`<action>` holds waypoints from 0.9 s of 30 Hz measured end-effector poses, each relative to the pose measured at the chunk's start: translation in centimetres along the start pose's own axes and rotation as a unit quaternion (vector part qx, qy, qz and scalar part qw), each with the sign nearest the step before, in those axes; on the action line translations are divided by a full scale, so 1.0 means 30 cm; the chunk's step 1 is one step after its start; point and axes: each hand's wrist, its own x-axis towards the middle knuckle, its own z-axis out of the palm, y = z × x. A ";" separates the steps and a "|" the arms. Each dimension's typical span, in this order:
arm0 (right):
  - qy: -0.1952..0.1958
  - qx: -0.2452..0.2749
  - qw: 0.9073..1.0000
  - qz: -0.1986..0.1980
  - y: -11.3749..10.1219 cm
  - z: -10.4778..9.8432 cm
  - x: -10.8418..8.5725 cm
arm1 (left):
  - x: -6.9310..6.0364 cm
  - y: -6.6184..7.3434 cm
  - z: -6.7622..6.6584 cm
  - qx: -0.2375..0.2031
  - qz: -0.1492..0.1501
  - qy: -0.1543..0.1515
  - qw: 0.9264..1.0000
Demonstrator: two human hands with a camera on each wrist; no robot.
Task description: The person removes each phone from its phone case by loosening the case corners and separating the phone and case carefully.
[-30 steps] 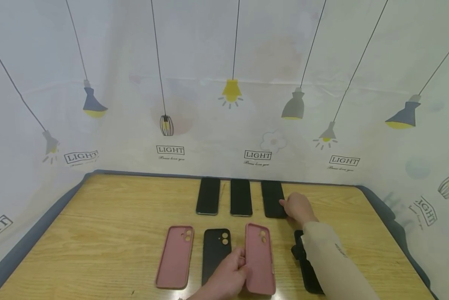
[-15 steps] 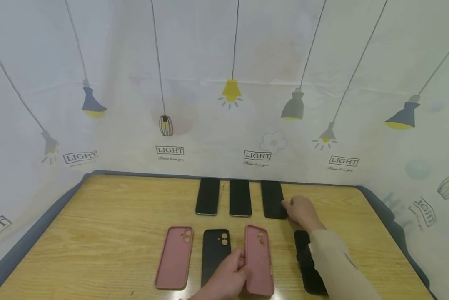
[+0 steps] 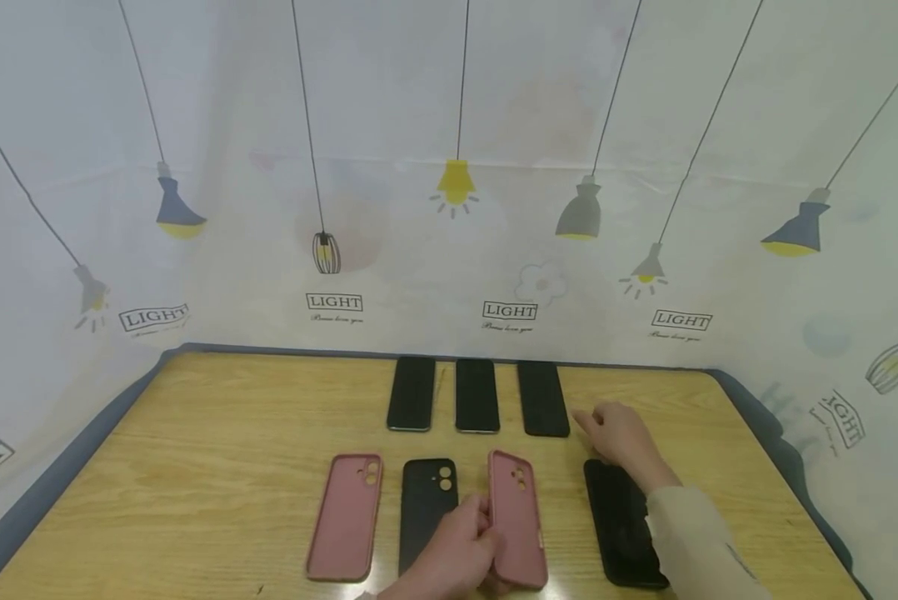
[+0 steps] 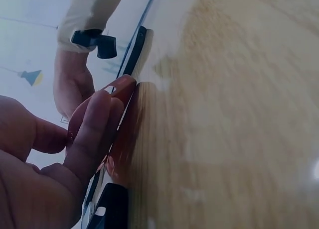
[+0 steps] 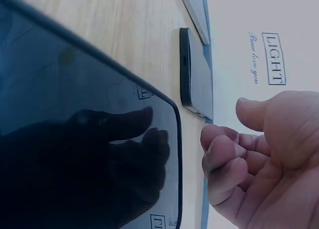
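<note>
My left hand (image 3: 460, 537) pinches the left edge of a pink phone case (image 3: 518, 521), which is tilted a little up off the table. In the left wrist view, its thumb and fingers close on that case (image 4: 124, 84). My right hand (image 3: 621, 437) hovers over the table, fingers loosely curled around nothing, just right of the rightmost back phone (image 3: 543, 398). Below that hand lies a black phone (image 3: 621, 525), its glossy screen reflecting the hand in the right wrist view. A black phone case (image 3: 426, 508) is partly hidden behind my left hand.
Another pink phone case (image 3: 346, 518) lies at the front left. Two more dark phones, one at the left (image 3: 411, 393) and one in the middle (image 3: 477, 396), lie along the back edge. A printed cloth (image 3: 389, 250) rises behind the wooden table (image 3: 194, 467).
My right hand has drawn away from the rightmost back phone, toward the right and nearer to me. More of the front right phone shows. My left hand keeps its grip on the pink phone case.
</note>
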 end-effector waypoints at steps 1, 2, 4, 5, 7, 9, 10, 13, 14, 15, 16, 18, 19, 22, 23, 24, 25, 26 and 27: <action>-0.002 0.004 1.000 -0.001 0.003 -0.002 -0.008 | -0.001 0.002 -0.001 0.001 -0.008 -0.003 1.000; -0.004 0.009 1.000 -0.003 0.006 -0.005 -0.016 | -0.003 0.003 -0.002 0.003 -0.016 -0.006 1.000; -0.008 0.012 1.000 -0.008 0.014 -0.010 -0.032 | -0.006 0.006 -0.004 0.020 -0.023 -0.010 0.999; -0.008 0.011 1.000 -0.010 0.017 -0.012 -0.039 | -0.008 0.007 -0.005 0.031 -0.024 -0.011 0.999; -0.009 0.010 1.000 -0.015 0.025 -0.017 -0.053 | -0.010 0.011 -0.005 0.056 -0.026 -0.010 0.998; -0.011 0.010 1.000 -0.011 0.032 -0.023 -0.066 | -0.012 0.017 -0.006 0.075 -0.034 -0.011 0.997; -0.011 0.010 1.000 -0.010 0.036 -0.025 -0.072 | -0.013 0.020 -0.006 0.076 -0.042 -0.014 0.996; -0.016 0.016 1.000 -0.004 0.049 -0.032 -0.092 | -0.013 0.027 -0.008 0.091 -0.056 -0.017 0.994; -0.018 0.018 1.000 -0.002 0.054 -0.035 -0.099 | -0.013 0.028 -0.008 0.096 -0.055 -0.018 0.994; -0.017 0.019 1.000 -0.004 0.059 -0.037 -0.106 | -0.013 0.028 -0.010 0.099 -0.053 -0.021 0.993; -0.016 0.018 1.000 -0.005 0.065 -0.039 -0.113 | -0.013 0.029 -0.011 0.103 -0.051 -0.023 0.993; -0.016 0.017 1.000 -0.008 0.078 -0.041 -0.125 | -0.015 0.029 -0.015 0.122 -0.037 -0.022 0.992; -0.014 0.015 1.000 -0.010 0.085 -0.042 -0.132 | -0.017 0.029 -0.018 0.131 -0.030 -0.020 0.991; -0.008 0.000 1.000 -0.016 0.108 -0.040 -0.149 | -0.023 0.029 -0.024 0.151 -0.014 -0.016 0.988; -0.005 -0.005 1.000 -0.017 0.114 -0.040 -0.155 | -0.025 0.029 -0.025 0.158 -0.009 -0.013 0.987; -0.003 -0.012 1.000 -0.018 0.120 -0.040 -0.160 | -0.026 0.030 -0.026 0.156 -0.008 -0.013 0.988; 0.000 -0.019 1.000 -0.019 0.125 -0.042 -0.166 | -0.026 0.030 -0.026 0.155 -0.008 -0.013 0.988; 0.000 -0.028 0.999 -0.017 0.128 -0.043 -0.171 | -0.026 0.031 -0.026 0.155 -0.006 -0.012 0.988; -0.001 -0.034 0.999 -0.013 0.130 -0.046 -0.176 | -0.026 0.032 -0.025 0.155 -0.005 -0.012 0.988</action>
